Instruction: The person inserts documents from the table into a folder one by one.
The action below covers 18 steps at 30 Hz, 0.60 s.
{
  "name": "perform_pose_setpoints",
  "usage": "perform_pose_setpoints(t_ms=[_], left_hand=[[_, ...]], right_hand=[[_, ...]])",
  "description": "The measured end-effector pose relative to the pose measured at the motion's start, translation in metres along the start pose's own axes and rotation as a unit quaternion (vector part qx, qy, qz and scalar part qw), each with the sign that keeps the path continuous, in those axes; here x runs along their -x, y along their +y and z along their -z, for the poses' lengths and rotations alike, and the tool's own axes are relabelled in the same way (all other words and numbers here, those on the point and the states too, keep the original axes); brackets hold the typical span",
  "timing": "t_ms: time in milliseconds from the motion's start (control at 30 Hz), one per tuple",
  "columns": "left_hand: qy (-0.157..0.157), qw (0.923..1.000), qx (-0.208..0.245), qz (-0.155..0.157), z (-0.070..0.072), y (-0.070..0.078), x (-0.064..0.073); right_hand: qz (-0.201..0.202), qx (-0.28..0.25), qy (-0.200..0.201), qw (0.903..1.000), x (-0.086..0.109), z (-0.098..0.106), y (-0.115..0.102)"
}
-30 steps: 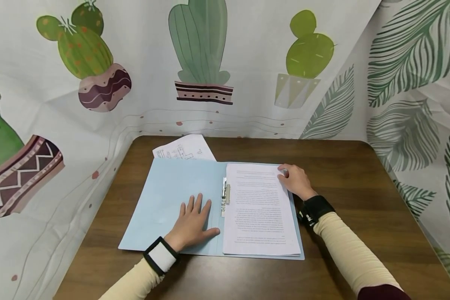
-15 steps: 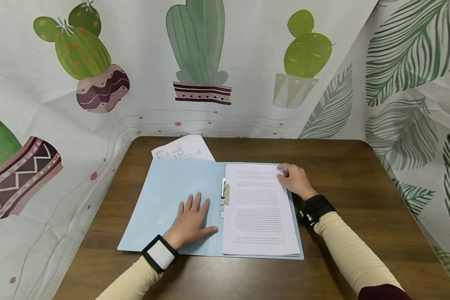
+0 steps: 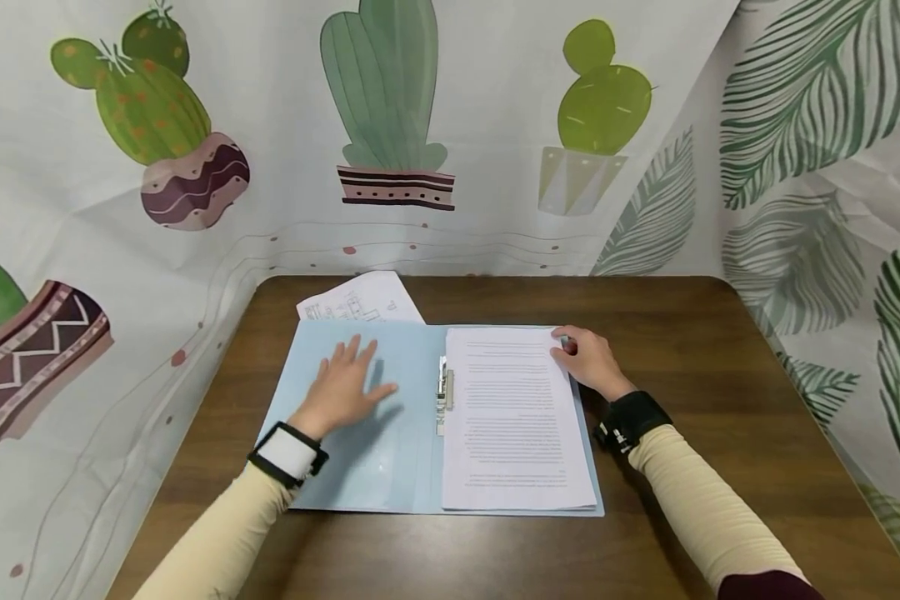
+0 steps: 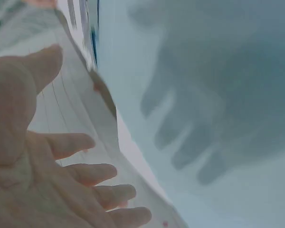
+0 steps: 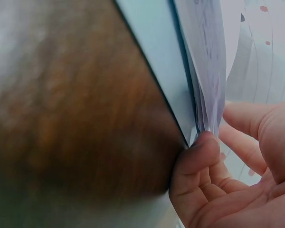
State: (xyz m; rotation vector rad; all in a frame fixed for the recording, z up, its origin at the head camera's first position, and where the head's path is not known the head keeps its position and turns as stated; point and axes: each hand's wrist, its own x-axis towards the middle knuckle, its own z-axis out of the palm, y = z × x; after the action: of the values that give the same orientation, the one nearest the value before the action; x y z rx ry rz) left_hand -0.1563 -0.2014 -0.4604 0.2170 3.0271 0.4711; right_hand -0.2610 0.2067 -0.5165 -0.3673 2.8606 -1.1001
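Observation:
A light blue folder (image 3: 401,350) lies spread flat on the table, a metal clip (image 3: 446,390) along its middle. On its right half rests a stack of printed sheets (image 3: 508,425). My right hand (image 3: 591,360) pinches the stack's far right corner; in the right wrist view the sheets' edges (image 5: 203,104) fan slightly between thumb and curled fingers. Over the folder's left half hovers my left hand (image 3: 341,387), fingers spread and holding nothing. Its shadow (image 4: 190,128) falls on the blue cover in the left wrist view.
A loose sheet with line drawings (image 3: 360,297) sticks out from beneath the folder's far left edge. Behind the brown wooden table (image 3: 660,321) hangs a white cloth (image 3: 285,167) printed with cacti and leaves.
My left hand has lifted off the folder's left half and moved away from me and to the left. My right hand stays at the stack's corner.

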Motion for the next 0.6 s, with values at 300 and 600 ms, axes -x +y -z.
perform_pose_setpoints(t_ms=[300,600], left_hand=[[0.091,0.9957,0.010,0.014,0.035,-0.039,-0.053],[0.101,0.9935,0.022,0.048,0.040,-0.060,-0.082]], right_hand=[[0.025,-0.005,0.002,0.9997,0.012,0.009,0.004],[0.035,0.004,0.017,0.9993,0.026,0.009,-0.001]])
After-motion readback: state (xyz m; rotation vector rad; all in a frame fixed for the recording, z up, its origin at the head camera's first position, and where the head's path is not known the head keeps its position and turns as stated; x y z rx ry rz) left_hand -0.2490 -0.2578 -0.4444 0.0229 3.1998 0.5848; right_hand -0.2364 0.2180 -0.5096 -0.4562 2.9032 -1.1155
